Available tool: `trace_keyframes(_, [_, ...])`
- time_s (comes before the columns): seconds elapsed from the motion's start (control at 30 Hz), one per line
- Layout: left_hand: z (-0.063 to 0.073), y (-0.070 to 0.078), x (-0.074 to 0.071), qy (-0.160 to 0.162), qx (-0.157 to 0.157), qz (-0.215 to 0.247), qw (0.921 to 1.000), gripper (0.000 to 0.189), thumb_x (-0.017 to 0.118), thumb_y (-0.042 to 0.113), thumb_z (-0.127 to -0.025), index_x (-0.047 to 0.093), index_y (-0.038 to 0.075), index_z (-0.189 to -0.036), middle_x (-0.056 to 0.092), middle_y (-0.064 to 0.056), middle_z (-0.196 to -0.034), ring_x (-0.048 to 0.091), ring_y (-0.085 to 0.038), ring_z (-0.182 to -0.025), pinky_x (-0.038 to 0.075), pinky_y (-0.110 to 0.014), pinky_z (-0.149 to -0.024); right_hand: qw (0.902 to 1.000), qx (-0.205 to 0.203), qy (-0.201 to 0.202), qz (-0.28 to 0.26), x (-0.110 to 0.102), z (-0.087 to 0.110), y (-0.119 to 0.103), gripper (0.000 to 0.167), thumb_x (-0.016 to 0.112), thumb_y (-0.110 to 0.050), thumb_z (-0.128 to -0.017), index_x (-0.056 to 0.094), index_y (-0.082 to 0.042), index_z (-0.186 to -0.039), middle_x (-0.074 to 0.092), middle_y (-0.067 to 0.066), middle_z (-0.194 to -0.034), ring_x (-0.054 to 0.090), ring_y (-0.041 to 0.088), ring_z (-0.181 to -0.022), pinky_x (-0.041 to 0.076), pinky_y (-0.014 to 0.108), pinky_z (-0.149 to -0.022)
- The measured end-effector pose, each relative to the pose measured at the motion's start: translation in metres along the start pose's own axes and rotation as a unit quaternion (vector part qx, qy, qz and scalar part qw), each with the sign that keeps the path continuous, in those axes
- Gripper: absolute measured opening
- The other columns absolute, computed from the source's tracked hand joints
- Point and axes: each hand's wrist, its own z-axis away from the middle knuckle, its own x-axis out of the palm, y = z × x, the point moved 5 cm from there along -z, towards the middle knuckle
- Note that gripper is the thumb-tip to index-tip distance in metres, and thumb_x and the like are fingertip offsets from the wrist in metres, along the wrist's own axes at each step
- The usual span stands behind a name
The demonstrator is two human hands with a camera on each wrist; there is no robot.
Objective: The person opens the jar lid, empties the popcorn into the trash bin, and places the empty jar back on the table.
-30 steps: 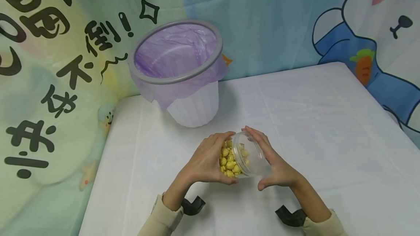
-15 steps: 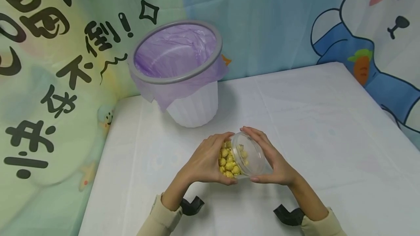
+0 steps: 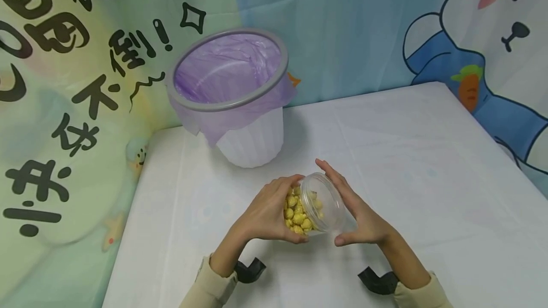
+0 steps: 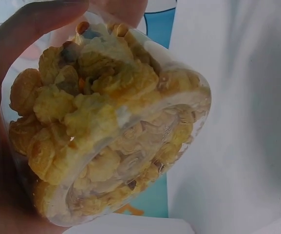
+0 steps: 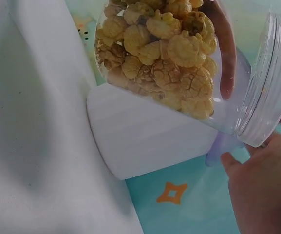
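A clear plastic jar of yellow popcorn (image 3: 296, 215) lies tilted on its side between the two hands, its clear lid (image 3: 329, 206) on the right end. My left hand (image 3: 265, 213) grips the jar body from the left, thumb on the near side and fingers on the far side. Around the lid end, my right hand (image 3: 361, 215) spreads its thumb and fingers apart, close beside the lid. In the left wrist view the jar's base (image 4: 135, 156) faces the camera. The right wrist view has the lid seated on the jar neck, with the right-hand fingers partly behind it.
A white bin (image 3: 257, 141) with a grey rim and purple liner bag (image 3: 231, 72) stands at the back left of the white-covered table (image 3: 385, 156). Printed curtains (image 3: 342, 27) hang behind and to the left. Black straps (image 3: 378, 282) sit at both wrists.
The right hand closed its thumb and fingers onto the lid half a second ago, and has spread them off it again. The left hand and jar have hardly moved.
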Motion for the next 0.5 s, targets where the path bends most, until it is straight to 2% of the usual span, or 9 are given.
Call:
trace_keyframes(0.07, [0.0001, -0.0004, 0.0001, 0.001, -0.003, 0.001, 1.0, 0.113, 0.086, 0.047, -0.047, 0.031, 0.012, -0.139, 0.05, -0.002, -0.121, 0.047, -0.015, -0.106, 0.04, -0.035, -0.091, 0.9997, 0.02, 0.01, 0.011, 0.0002, 0.0005, 0.0017, 0.12, 0.072, -0.059, -0.067, 0.005, 0.003, -0.146, 0.006, 0.02, -0.151, 0.002, 0.035, -0.137, 0.008, 0.074, -0.09])
trace_keyframes(0.13, [0.0001, -0.0005, -0.0001, 0.004, -0.004, 0.001, 1.0, 0.113, 0.086, 0.047, -0.047, 0.031, 0.012, -0.139, 0.051, -0.002, -0.121, 0.048, -0.015, -0.106, 0.039, -0.035, -0.092, 0.9988, 0.039, 0.018, 0.023, 0.0017, 0.0017, 0.0041, 0.118, 0.068, -0.063, -0.067, 0.007, -0.001, -0.147, 0.009, 0.018, -0.151, 0.005, 0.033, -0.137, 0.009, 0.077, -0.087])
trace_keyframes(0.2, [0.0001, -0.0011, 0.0005, 0.005, -0.004, 0.002, 1.0, 0.113, 0.086, 0.047, -0.047, 0.031, 0.012, -0.139, 0.051, -0.003, -0.121, 0.048, -0.016, -0.107, 0.039, -0.036, -0.092, 0.9978, 0.055, 0.025, 0.028, 0.0036, 0.0027, 0.0057, 0.115, 0.069, -0.061, -0.069, 0.009, -0.003, -0.147, 0.012, 0.016, -0.15, 0.008, 0.03, -0.136, 0.012, 0.077, -0.087])
trace_keyframes(0.3, [0.0006, -0.0019, 0.0013, 0.005, -0.003, 0.003, 1.0, 0.113, 0.086, 0.047, -0.048, 0.031, 0.012, -0.139, 0.051, -0.003, -0.121, 0.048, -0.016, -0.108, 0.039, -0.036, -0.093, 0.9965, 0.07, 0.029, 0.036, 0.0058, 0.0039, 0.0073, 0.109, 0.076, -0.047, -0.069, 0.013, -0.005, -0.148, 0.015, 0.013, -0.147, 0.011, 0.026, -0.134, 0.013, 0.075, -0.089])
trace_keyframes(0.43, [0.0011, -0.0022, 0.0018, 0.004, -0.005, 0.0, 1.0, 0.113, 0.086, 0.048, -0.048, 0.03, 0.012, -0.139, 0.05, -0.003, -0.121, 0.047, -0.016, -0.107, 0.039, -0.036, -0.092, 0.9959, 0.072, 0.029, 0.048, 0.0051, 0.0031, 0.0067, 0.109, 0.081, -0.022, -0.062, 0.015, -0.004, -0.147, 0.019, 0.013, -0.145, 0.014, 0.026, -0.133, 0.016, 0.071, -0.091])
trace_keyframes(0.5, [0.0011, -0.0019, 0.0016, 0.004, -0.004, -0.004, 1.0, 0.113, 0.086, 0.048, -0.048, 0.03, 0.012, -0.139, 0.05, -0.003, -0.12, 0.048, -0.016, -0.106, 0.039, -0.036, -0.091, 0.9964, 0.065, 0.024, 0.049, 0.0043, 0.0021, 0.0056, 0.11, 0.081, -0.015, -0.06, 0.016, -0.002, -0.146, 0.02, 0.014, -0.144, 0.016, 0.027, -0.133, 0.017, 0.07, -0.091])
